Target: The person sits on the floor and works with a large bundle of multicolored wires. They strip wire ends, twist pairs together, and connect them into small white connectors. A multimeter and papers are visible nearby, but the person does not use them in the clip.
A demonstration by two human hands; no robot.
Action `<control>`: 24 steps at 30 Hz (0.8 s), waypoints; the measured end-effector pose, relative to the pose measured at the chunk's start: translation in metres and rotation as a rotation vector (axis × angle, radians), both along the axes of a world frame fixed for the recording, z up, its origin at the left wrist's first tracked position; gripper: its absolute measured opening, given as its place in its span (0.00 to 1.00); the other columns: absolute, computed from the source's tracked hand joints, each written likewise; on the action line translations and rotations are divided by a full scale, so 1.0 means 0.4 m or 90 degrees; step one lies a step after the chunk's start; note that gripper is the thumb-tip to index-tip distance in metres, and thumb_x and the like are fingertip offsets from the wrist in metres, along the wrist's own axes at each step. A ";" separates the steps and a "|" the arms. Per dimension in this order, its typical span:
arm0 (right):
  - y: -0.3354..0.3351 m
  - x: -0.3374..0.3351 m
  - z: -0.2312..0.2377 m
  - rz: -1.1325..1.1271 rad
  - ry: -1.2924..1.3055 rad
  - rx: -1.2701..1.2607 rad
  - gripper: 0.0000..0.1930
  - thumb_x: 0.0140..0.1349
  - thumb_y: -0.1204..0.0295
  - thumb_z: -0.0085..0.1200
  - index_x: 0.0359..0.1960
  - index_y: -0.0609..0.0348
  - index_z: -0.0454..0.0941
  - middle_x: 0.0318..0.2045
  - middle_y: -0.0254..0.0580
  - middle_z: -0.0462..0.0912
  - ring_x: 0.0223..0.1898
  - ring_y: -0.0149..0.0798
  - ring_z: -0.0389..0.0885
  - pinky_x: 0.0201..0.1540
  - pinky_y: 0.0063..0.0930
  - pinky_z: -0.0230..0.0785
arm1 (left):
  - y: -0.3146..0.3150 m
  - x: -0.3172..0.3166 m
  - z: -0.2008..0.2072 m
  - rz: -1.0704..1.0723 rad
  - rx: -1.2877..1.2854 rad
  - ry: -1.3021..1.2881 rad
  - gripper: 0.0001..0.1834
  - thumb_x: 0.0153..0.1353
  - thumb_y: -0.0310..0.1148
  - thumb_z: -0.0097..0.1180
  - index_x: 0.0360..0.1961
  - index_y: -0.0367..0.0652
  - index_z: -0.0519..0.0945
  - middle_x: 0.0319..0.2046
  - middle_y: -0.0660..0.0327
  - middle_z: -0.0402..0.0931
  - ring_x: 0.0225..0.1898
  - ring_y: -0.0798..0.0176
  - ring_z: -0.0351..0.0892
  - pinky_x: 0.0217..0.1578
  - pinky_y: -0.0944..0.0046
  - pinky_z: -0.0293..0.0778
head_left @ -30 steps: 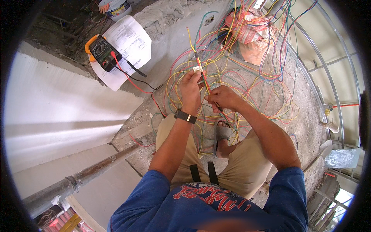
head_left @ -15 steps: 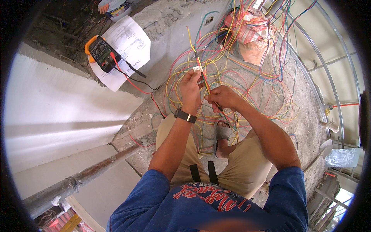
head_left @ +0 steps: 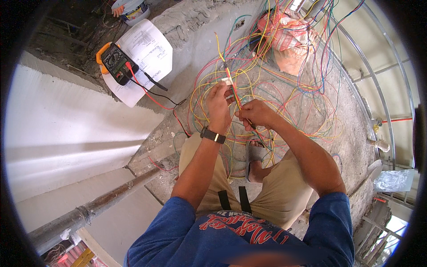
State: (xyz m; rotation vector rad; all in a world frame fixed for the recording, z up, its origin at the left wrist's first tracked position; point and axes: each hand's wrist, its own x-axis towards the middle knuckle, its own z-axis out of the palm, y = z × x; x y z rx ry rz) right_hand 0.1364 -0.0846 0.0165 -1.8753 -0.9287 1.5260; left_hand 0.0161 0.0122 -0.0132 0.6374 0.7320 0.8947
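Mid-frame, my left hand (head_left: 219,106) pinches the labelled wire bundle (head_left: 236,95), my right hand (head_left: 257,113) grips lower; tangled loops (head_left: 287,110) could snag it.

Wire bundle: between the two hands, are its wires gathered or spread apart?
Gathered: the wire bundle runs in one narrow line from the left hand to the right hand.

Part of the wire bundle (head_left: 235,95) is hidden by the right hand (head_left: 256,114), marking on the white label (head_left: 227,82) cannot be read, and the bucket (head_left: 134,13) is cut by the upper edge.
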 end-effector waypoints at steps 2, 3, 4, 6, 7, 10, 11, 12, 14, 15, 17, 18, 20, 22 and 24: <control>-0.002 -0.001 -0.002 -0.025 0.024 0.003 0.22 0.68 0.60 0.59 0.21 0.66 0.80 0.17 0.42 0.81 0.19 0.35 0.83 0.22 0.32 0.76 | -0.003 -0.002 0.002 -0.002 -0.001 -0.003 0.12 0.69 0.39 0.59 0.43 0.40 0.81 0.37 0.64 0.82 0.38 0.66 0.81 0.36 0.63 0.76; -0.002 0.000 -0.002 -0.022 0.024 0.001 0.21 0.68 0.60 0.59 0.22 0.66 0.80 0.17 0.42 0.81 0.19 0.34 0.83 0.22 0.32 0.75 | -0.004 -0.004 0.003 -0.035 0.016 0.017 0.13 0.69 0.39 0.59 0.43 0.40 0.81 0.37 0.63 0.82 0.37 0.66 0.81 0.36 0.63 0.76; -0.003 0.002 0.000 -0.023 0.025 -0.002 0.20 0.68 0.61 0.59 0.23 0.65 0.80 0.18 0.42 0.81 0.19 0.34 0.82 0.23 0.31 0.74 | -0.007 -0.008 0.004 -0.070 0.038 0.033 0.13 0.69 0.39 0.58 0.43 0.39 0.82 0.37 0.63 0.83 0.37 0.67 0.81 0.35 0.64 0.76; -0.003 0.008 0.004 0.018 -0.013 0.015 0.19 0.67 0.61 0.59 0.24 0.65 0.80 0.19 0.41 0.81 0.20 0.33 0.81 0.24 0.30 0.73 | -0.013 -0.018 0.004 -0.165 0.085 0.073 0.14 0.69 0.40 0.58 0.42 0.38 0.82 0.37 0.62 0.83 0.36 0.67 0.81 0.35 0.64 0.76; -0.003 0.013 0.007 0.061 -0.052 0.036 0.19 0.67 0.61 0.59 0.24 0.64 0.80 0.19 0.40 0.81 0.19 0.33 0.81 0.24 0.30 0.73 | -0.017 -0.024 0.004 -0.225 0.111 0.098 0.14 0.69 0.40 0.58 0.42 0.38 0.82 0.38 0.61 0.83 0.35 0.67 0.81 0.35 0.64 0.76; -0.004 0.025 0.015 0.132 -0.075 0.044 0.20 0.67 0.57 0.58 0.27 0.63 0.81 0.20 0.40 0.82 0.22 0.33 0.81 0.29 0.30 0.74 | -0.029 -0.040 0.013 -0.295 0.152 0.138 0.16 0.70 0.40 0.57 0.42 0.37 0.83 0.39 0.60 0.84 0.35 0.67 0.82 0.36 0.65 0.77; -0.007 0.033 0.017 0.130 -0.082 0.008 0.20 0.66 0.55 0.57 0.28 0.63 0.82 0.21 0.40 0.82 0.23 0.33 0.82 0.30 0.31 0.74 | -0.033 -0.041 0.021 -0.313 0.149 0.154 0.16 0.70 0.41 0.57 0.43 0.36 0.83 0.39 0.59 0.84 0.35 0.67 0.82 0.36 0.65 0.77; -0.016 0.042 0.020 0.159 -0.060 0.079 0.20 0.66 0.55 0.58 0.28 0.62 0.82 0.22 0.39 0.82 0.26 0.32 0.82 0.33 0.31 0.73 | -0.039 -0.042 0.032 -0.297 0.196 0.146 0.16 0.70 0.41 0.56 0.42 0.36 0.83 0.39 0.59 0.85 0.35 0.67 0.82 0.36 0.65 0.77; -0.037 0.072 0.024 0.191 -0.069 0.152 0.20 0.65 0.54 0.60 0.28 0.60 0.82 0.25 0.38 0.83 0.32 0.31 0.81 0.39 0.30 0.72 | -0.040 -0.031 0.069 -0.283 0.274 0.144 0.17 0.71 0.42 0.56 0.42 0.36 0.83 0.40 0.58 0.85 0.36 0.68 0.82 0.37 0.66 0.77; -0.057 0.085 0.024 0.154 0.034 0.154 0.19 0.65 0.54 0.61 0.28 0.59 0.82 0.26 0.37 0.83 0.35 0.30 0.81 0.41 0.30 0.71 | -0.038 -0.024 0.094 -0.305 0.271 0.126 0.18 0.71 0.42 0.55 0.43 0.36 0.84 0.41 0.59 0.84 0.39 0.66 0.82 0.41 0.64 0.78; -0.090 0.130 0.026 0.111 0.218 0.195 0.18 0.64 0.55 0.62 0.29 0.58 0.83 0.29 0.34 0.83 0.40 0.29 0.80 0.45 0.30 0.69 | -0.025 0.013 0.156 -0.327 0.303 0.102 0.17 0.71 0.42 0.56 0.42 0.36 0.84 0.39 0.59 0.84 0.39 0.67 0.82 0.42 0.64 0.78; -0.117 0.154 0.029 0.065 0.156 0.136 0.16 0.64 0.56 0.63 0.29 0.58 0.83 0.30 0.33 0.83 0.39 0.29 0.80 0.44 0.30 0.69 | -0.017 0.036 0.192 -0.322 0.341 0.096 0.16 0.70 0.41 0.58 0.42 0.36 0.84 0.37 0.60 0.85 0.37 0.69 0.82 0.39 0.66 0.78; -0.205 0.177 0.024 0.003 0.068 0.073 0.14 0.63 0.59 0.65 0.30 0.58 0.83 0.31 0.32 0.83 0.38 0.30 0.79 0.44 0.29 0.68 | 0.001 0.075 0.263 -0.304 0.503 0.105 0.17 0.73 0.41 0.53 0.43 0.37 0.84 0.40 0.59 0.84 0.40 0.64 0.83 0.41 0.64 0.78; -0.303 0.191 0.017 -0.120 0.103 0.155 0.13 0.63 0.63 0.66 0.33 0.62 0.83 0.32 0.32 0.84 0.39 0.29 0.80 0.47 0.29 0.71 | 0.001 0.137 0.324 -0.317 0.499 0.050 0.15 0.72 0.38 0.53 0.43 0.36 0.84 0.39 0.59 0.83 0.39 0.64 0.83 0.39 0.65 0.78; -0.398 0.193 0.005 -0.221 0.110 0.210 0.13 0.63 0.63 0.67 0.36 0.62 0.84 0.33 0.32 0.84 0.40 0.28 0.79 0.48 0.27 0.71 | -0.016 0.178 0.379 -0.325 0.561 0.007 0.13 0.72 0.34 0.52 0.44 0.34 0.83 0.39 0.60 0.82 0.38 0.64 0.82 0.37 0.66 0.78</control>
